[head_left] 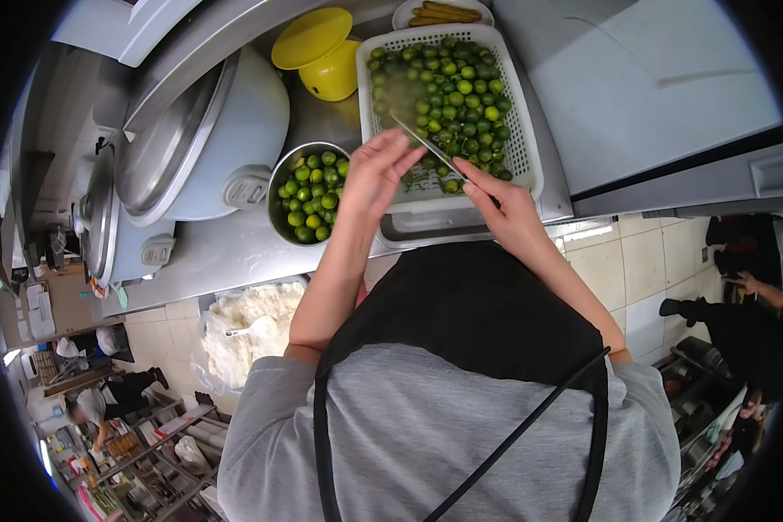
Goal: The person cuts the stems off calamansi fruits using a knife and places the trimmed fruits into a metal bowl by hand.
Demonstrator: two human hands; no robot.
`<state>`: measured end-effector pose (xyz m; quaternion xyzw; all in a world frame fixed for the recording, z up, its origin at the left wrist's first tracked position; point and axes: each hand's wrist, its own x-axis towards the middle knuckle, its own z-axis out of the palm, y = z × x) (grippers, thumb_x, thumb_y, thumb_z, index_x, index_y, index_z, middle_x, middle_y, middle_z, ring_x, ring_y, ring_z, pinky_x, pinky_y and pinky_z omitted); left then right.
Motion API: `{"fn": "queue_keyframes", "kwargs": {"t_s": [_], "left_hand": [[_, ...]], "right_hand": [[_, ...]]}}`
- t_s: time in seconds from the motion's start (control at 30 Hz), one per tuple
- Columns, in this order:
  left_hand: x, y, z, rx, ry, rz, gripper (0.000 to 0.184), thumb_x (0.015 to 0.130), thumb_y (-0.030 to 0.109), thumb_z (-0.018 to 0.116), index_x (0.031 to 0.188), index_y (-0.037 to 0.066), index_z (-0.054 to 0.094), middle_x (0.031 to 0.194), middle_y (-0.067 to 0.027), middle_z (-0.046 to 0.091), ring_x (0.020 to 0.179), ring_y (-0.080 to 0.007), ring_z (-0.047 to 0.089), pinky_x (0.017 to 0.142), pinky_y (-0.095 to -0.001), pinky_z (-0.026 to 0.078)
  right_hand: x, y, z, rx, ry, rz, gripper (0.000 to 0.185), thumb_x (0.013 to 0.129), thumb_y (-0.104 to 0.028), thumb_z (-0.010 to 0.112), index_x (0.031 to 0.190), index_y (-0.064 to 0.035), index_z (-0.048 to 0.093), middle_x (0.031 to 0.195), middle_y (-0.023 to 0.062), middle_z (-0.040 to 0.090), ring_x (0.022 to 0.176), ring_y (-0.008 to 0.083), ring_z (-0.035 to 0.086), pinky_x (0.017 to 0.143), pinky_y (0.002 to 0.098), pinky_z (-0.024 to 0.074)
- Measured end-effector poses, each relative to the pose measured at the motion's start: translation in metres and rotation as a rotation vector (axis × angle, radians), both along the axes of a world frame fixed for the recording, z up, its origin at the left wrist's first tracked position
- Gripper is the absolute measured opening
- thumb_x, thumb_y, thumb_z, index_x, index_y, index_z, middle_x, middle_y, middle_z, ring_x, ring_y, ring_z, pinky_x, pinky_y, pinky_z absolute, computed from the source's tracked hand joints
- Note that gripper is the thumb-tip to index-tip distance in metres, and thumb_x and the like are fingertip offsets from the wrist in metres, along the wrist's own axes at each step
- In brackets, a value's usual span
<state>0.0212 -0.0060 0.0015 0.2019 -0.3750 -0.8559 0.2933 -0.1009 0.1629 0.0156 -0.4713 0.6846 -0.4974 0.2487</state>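
My right hand [501,202] is closed on a thin-bladed knife [429,145], which points up and to the left over the white basket [524,143]. My left hand [377,170] is beside the blade, its fingers drawn together; whatever they hold is hidden. Many small green limes [457,97] fill the far and right part of the basket, with bits of green stem near its front. To the left of my left forearm, a round metal bowl [276,207] holds more limes [309,193], which look pale at their ends.
A yellow container [329,80] with a tilted yellow lid stands behind the bowl. Large cookers [239,130] line the left counter. A plate of brown sticks [444,14] lies beyond the basket. Below the counter sits a bag of white food [257,322]. Other people are in the background.
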Motion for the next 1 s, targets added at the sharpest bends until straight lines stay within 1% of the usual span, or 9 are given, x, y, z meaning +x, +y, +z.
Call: {"fn": "queue_keyframes", "kwargs": {"t_s": [0.1,0.27,0.5,0.57,0.6,0.7,0.9,0.97,1.0], "left_hand": [[0.028,-0.03,0.002,-0.066,-0.013,0.001,0.022,0.084,0.003,0.057,0.104,-0.004,0.054,0.09,-0.0065,0.061,0.086,-0.0155,0.059,0.092,-0.0366,0.047],[0.099,-0.068,0.042,-0.751,-0.744,-0.284,0.029,0.071,0.01,0.07,0.098,0.002,0.064,0.092,-0.0035,0.064,0.082,-0.0147,0.058,0.076,-0.0285,0.046],[0.007,-0.05,-0.005,-1.269,-0.899,-0.21,0.023,0.068,0.013,0.071,0.09,0.004,0.067,0.077,-0.0124,0.065,0.068,-0.0206,0.061,0.066,-0.0303,0.048],[-0.023,-0.042,-0.022,-1.519,-1.019,-0.28,0.019,0.068,0.008,0.066,0.086,0.002,0.067,0.082,-0.0149,0.065,0.075,-0.0272,0.063,0.07,-0.0358,0.05],[-0.033,-0.042,-0.039,-1.634,-1.049,-0.326,0.016,0.067,0.006,0.064,0.083,0.003,0.067,0.083,-0.0159,0.065,0.077,-0.0294,0.063,0.071,-0.0376,0.05],[-0.054,-0.033,-0.062,-1.744,-1.294,-0.37,0.012,0.066,0.003,0.061,0.076,0.004,0.066,0.083,-0.0165,0.064,0.081,-0.0305,0.063,0.072,-0.04,0.049],[-0.033,-0.034,-0.038,-1.447,-0.99,-0.284,0.035,0.069,0.001,0.063,0.104,0.004,0.056,0.083,-0.0163,0.062,0.076,-0.0267,0.062,0.071,-0.0327,0.051],[-0.019,-0.026,-0.019,-0.604,-0.479,-0.189,0.032,0.076,0.0,0.062,0.107,0.003,0.057,0.09,-0.0092,0.06,0.08,-0.0192,0.061,0.075,-0.0307,0.052],[-0.014,-0.023,-0.013,-0.605,-0.479,-0.189,0.032,0.076,0.0,0.062,0.107,0.003,0.057,0.09,-0.0092,0.06,0.08,-0.0192,0.061,0.075,-0.0307,0.052]], "right_hand": [[-0.002,0.008,-0.003,0.051,-0.005,0.051,0.034,0.089,-0.022,0.051,0.121,-0.0107,0.053,0.103,0.0187,0.061,0.09,0.0307,0.062,0.076,0.0332,0.0468],[-0.008,0.02,0.006,-0.097,0.008,0.004,0.037,0.09,-0.021,0.05,0.125,-0.0094,0.049,0.097,0.0137,0.064,0.081,0.0241,0.062,0.073,0.0311,0.046],[-0.026,0.001,-0.02,0.268,-0.095,-0.025,0.064,0.092,-0.016,0.047,0.143,-0.0107,0.009,0.06,-0.0007,0.041,0.055,0.0075,0.036,0.051,0.0223,0.0332],[-0.016,0.005,-0.01,0.148,-0.244,-0.076,0.064,0.091,-0.014,0.047,0.143,-0.0112,0.009,0.061,-0.0007,0.042,0.056,0.0073,0.036,0.052,0.0219,0.0335],[-0.017,0.007,0.003,0.245,-0.218,-0.063,0.06,0.092,-0.022,0.045,0.142,-0.0132,0.013,0.086,0.0152,0.063,0.076,0.0235,0.057,0.078,0.0305,0.0421],[-0.018,0.007,0.002,0.149,-0.112,-0.046,0.052,0.093,-0.022,0.044,0.14,-0.0135,0.023,0.098,0.0173,0.062,0.088,0.0269,0.059,0.082,0.0304,0.0414],[-0.02,0.016,0.004,0.26,-0.212,-0.073,0.038,0.094,-0.021,0.042,0.131,-0.0115,0.042,0.121,0.0173,0.053,0.116,0.0298,0.049,0.093,0.0297,0.0368],[-0.02,0.018,-0.002,0.236,-0.207,-0.111,0.037,0.094,-0.021,0.041,0.129,-0.0112,0.043,0.121,0.0174,0.053,0.116,0.0293,0.049,0.093,0.0295,0.0373],[-0.019,0.017,-0.004,0.21,-0.188,-0.12,0.036,0.094,-0.021,0.041,0.129,-0.0112,0.043,0.121,0.0175,0.053,0.115,0.0291,0.05,0.092,0.0294,0.0377]]}}
